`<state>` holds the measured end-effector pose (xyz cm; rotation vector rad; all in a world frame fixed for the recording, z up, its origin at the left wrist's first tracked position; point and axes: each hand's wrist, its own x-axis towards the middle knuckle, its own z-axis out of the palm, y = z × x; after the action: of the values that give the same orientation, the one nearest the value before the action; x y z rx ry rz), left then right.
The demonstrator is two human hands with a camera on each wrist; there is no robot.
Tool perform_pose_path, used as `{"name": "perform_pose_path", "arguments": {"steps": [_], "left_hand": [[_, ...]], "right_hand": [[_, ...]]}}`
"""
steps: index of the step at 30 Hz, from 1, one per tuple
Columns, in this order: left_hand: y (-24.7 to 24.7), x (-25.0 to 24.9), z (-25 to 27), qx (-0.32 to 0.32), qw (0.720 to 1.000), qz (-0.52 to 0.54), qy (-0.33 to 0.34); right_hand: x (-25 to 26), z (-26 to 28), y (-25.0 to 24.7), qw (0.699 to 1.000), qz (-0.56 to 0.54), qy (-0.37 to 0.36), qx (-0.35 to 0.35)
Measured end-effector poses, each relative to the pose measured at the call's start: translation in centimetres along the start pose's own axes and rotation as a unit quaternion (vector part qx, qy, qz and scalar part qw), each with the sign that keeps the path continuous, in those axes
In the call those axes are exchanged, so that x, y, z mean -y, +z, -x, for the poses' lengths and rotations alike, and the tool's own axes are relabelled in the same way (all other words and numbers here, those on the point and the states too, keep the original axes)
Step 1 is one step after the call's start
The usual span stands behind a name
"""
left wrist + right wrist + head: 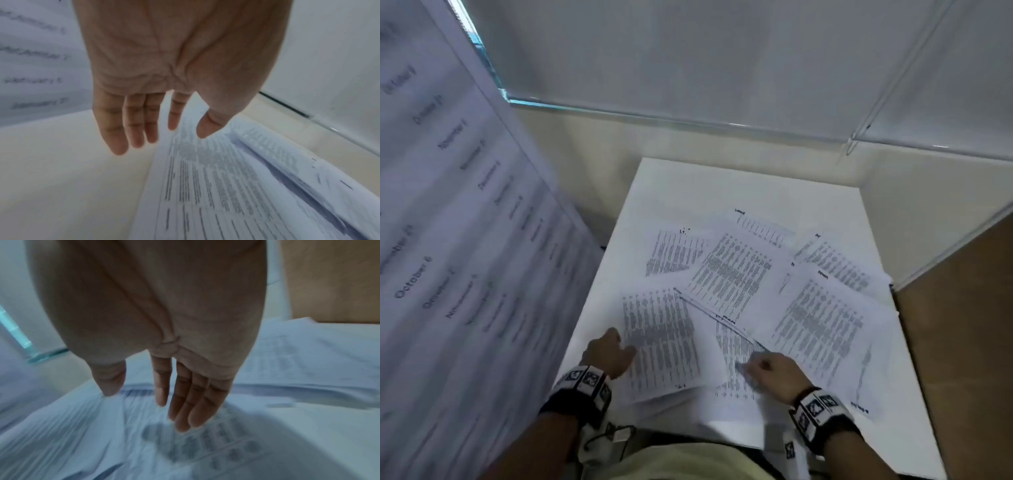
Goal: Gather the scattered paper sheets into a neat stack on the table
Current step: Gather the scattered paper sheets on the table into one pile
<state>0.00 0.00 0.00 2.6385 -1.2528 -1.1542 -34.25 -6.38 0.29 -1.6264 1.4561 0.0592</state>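
Observation:
Several printed paper sheets [739, 274] lie fanned and overlapping across the white table [654, 185]. My left hand [609, 349] hovers at the left edge of the nearest sheet [667, 346], fingers [131, 129] straight and spread just above the sheet's edge [205, 186], holding nothing. My right hand [774, 371] is over a sheet [736, 356] near the front middle, its fingers [185, 405] straight and close together above blurred print [205, 443]. Whether either hand touches the paper is unclear.
A big printed sheet with month names [448, 205] hangs at the left. Glass panels [688, 61] wall off the back, and a brown board [962, 359] stands at the right. Bare table shows at the far end.

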Motion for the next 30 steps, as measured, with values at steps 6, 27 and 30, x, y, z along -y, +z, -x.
{"name": "perform_pose_path", "arguments": {"steps": [6, 27, 30], "left_hand": [[2.6, 1.0, 1.4, 0.033, 0.993, 0.103, -0.047], [1.3, 0.0, 2.2, 0.046, 0.902, 0.424, -0.068], [1.0, -4.6, 3.1, 0.121, 0.882, 0.455, 0.035]], "right_hand": [[5.9, -3.2, 4.0, 0.994, 0.109, 0.005, 0.022], [4.4, 2.3, -0.5, 0.975, -0.195, -0.104, -0.02], [2.0, 3.6, -3.1, 0.961, -0.267, -0.064, -0.022]]}}
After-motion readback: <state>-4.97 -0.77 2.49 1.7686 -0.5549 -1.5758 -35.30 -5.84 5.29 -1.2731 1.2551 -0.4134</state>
